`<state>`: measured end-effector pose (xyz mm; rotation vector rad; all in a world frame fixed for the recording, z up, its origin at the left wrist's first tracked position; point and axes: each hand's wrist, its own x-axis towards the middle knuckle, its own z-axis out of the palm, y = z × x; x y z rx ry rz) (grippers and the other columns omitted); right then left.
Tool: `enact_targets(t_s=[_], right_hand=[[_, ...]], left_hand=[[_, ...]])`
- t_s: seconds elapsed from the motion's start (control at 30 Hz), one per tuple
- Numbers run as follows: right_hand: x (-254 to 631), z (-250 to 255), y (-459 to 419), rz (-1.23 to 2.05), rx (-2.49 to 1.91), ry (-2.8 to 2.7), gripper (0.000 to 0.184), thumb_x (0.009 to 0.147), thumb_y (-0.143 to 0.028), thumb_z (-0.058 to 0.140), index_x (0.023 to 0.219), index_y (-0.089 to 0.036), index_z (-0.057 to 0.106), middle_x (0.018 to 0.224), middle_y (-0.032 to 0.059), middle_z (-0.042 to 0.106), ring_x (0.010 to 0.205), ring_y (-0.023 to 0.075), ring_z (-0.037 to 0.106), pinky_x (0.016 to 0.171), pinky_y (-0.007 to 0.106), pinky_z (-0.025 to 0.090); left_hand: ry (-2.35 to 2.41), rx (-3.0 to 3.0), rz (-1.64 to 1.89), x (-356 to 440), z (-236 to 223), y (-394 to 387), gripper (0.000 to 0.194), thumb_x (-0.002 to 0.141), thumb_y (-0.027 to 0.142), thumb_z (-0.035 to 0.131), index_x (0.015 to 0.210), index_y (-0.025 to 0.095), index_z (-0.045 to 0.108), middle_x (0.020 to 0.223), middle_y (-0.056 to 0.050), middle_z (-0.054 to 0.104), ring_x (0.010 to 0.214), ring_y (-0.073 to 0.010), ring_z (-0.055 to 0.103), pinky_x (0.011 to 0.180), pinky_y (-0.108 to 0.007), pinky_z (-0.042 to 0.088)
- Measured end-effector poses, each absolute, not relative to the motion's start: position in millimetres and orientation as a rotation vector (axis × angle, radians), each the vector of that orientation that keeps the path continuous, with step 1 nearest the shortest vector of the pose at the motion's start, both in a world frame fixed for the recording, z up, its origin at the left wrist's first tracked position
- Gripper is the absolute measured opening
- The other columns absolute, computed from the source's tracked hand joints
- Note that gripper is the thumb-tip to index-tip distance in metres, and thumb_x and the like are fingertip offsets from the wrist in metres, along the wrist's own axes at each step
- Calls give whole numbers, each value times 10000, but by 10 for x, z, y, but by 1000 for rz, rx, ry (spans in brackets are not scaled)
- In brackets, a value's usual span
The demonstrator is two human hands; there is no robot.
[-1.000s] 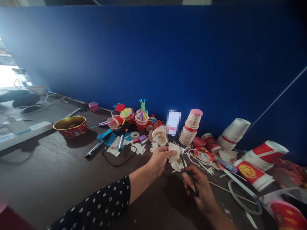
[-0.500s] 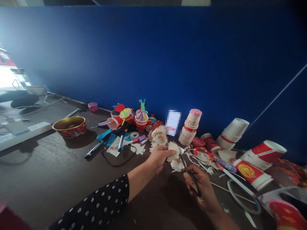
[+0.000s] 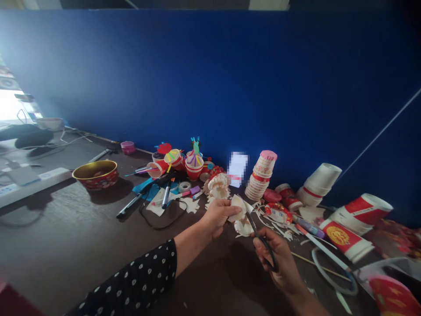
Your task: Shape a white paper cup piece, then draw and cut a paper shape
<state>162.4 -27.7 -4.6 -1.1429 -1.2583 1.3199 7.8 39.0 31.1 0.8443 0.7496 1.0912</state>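
We see the left hand (image 3: 219, 218) pinching a cut paper piece (image 3: 237, 208) above the table (image 3: 66, 237), the right hand (image 3: 278, 263) closed on black-handled scissors (image 3: 263, 239), their blades at the paper. The paper appears light and flimsy, best held near its edge.

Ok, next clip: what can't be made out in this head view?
Pale card: pixelated, unreadable.
Paper piece: left hand hides part of it.
Scissors: right hand covers the handles; blade tips are lost against the paper.
Red cup: cut off by the bottom-right edge.
Gold bowl: contents too small to tell.
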Motion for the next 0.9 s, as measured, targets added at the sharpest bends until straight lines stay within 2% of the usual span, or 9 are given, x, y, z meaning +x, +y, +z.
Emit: enact_targets(t_s=[0.23, 0.43, 0.9], right_hand=[[1622, 1, -274, 1334, -1144, -1278, 343, 663, -485, 649, 731, -183, 501, 434, -106, 343, 347, 10, 264, 305, 108, 223], [1621, 27, -283, 1339, -1142, -1306, 355, 659, -496, 647, 742, -180, 507, 432, -110, 345, 340, 6, 255, 300, 107, 218], [1649, 2, -293, 1327, -1186, -1371, 335, 672, -481, 638, 750, -181, 510, 423, -111, 353, 326, 12, 271, 300, 122, 215]], left_hand=[[774, 833, 1061, 45, 337, 397, 144, 514, 181, 718, 570, 91, 620, 512, -27, 586, 448, -83, 509, 428, -178, 375], [809, 896, 1023, 8, 337, 433, 113, 535, 171, 681, 567, 90, 609, 468, -5, 543, 405, -68, 462, 400, -178, 343], [890, 961, 892, -74, 444, 456, 96, 551, 149, 649, 618, 95, 607, 564, -21, 572, 485, -89, 499, 444, -192, 348]])
